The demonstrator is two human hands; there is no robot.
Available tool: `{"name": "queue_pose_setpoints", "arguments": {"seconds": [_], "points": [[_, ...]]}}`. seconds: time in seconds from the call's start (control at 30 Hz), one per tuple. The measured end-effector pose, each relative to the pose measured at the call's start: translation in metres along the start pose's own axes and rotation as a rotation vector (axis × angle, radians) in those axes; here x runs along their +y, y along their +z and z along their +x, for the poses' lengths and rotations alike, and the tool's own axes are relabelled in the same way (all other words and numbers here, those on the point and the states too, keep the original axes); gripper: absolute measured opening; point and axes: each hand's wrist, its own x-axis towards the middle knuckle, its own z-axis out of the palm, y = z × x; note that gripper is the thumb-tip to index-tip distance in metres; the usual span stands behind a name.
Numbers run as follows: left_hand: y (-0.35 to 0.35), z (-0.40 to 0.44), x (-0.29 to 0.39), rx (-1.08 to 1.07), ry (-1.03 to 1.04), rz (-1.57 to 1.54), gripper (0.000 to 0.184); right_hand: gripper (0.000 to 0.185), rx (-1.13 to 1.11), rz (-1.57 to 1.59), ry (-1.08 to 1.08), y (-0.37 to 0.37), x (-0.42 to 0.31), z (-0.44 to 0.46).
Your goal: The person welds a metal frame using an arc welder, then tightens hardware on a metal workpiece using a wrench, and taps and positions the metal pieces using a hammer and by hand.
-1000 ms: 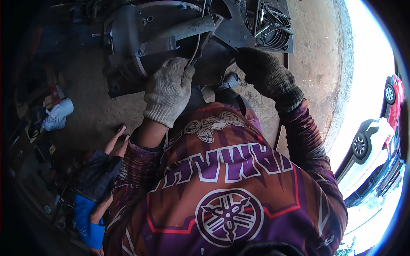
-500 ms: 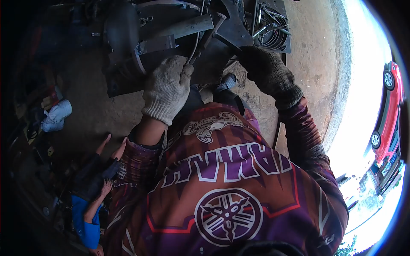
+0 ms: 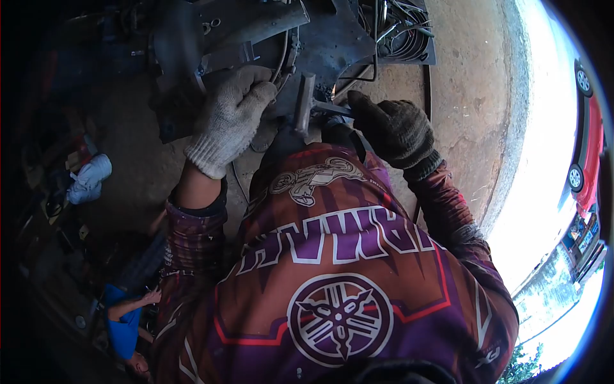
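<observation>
My left hand (image 3: pixel 230 118), in a pale knitted glove, is closed with its fingertips at a thin curved rod (image 3: pixel 281 61) beside the dark steel workpiece (image 3: pixel 326 41). Its exact grip is partly hidden. My right hand (image 3: pixel 395 128), in a darker, dirty glove, is wrapped round the handle of a metal hammer (image 3: pixel 306 102). The hammer's long head hangs between my hands, just in front of the workpiece and apart from it. A round tube (image 3: pixel 268 27) and a short angled steel piece (image 3: pixel 227 62) are on the workpiece. A small orange glow shows at its near edge.
A tray with coiled wire (image 3: pixel 409 35) stands at the upper right. Below my left hand hangs a thin cable (image 3: pixel 239 179). A person in a blue top (image 3: pixel 123 323) is at the lower left, near a pale cloth bundle (image 3: pixel 91 178). A red car (image 3: pixel 585 150) stands outside.
My right hand has drawn the hammer off the workpiece, toward my body. My left hand has shifted slightly left. The camera view has moved a little, and the other person has leaned lower.
</observation>
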Motion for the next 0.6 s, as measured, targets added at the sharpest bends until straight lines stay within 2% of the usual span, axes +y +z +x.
{"name": "queue_pose_setpoints", "arguments": {"seconds": [0.03, 0.1, 0.17, 0.5, 0.6], "points": [[0.001, -0.001, 0.002, -0.013, 0.002, 0.007, 0.023, 0.055, -0.041, 0.007, -0.089, 0.000, -0.005, 0.003], [0.002, -0.004, 0.008, 0.008, -0.074, -0.169, 0.023, 0.058, -0.022, 0.017, -0.092, 0.004, -0.017, 0.011], [0.001, -0.004, 0.011, 0.003, -0.056, -0.148, 0.019, 0.052, -0.002, -0.066, -0.127, 0.011, -0.023, 0.011], [-0.007, 0.001, 0.001, -0.035, 0.089, -0.002, 0.015, 0.060, -0.057, -0.110, -0.082, 0.022, -0.031, 0.019], [-0.007, -0.002, 0.017, -0.037, 0.010, -0.001, 0.015, 0.062, -0.106, -0.124, -0.024, 0.020, -0.032, 0.021]]}}
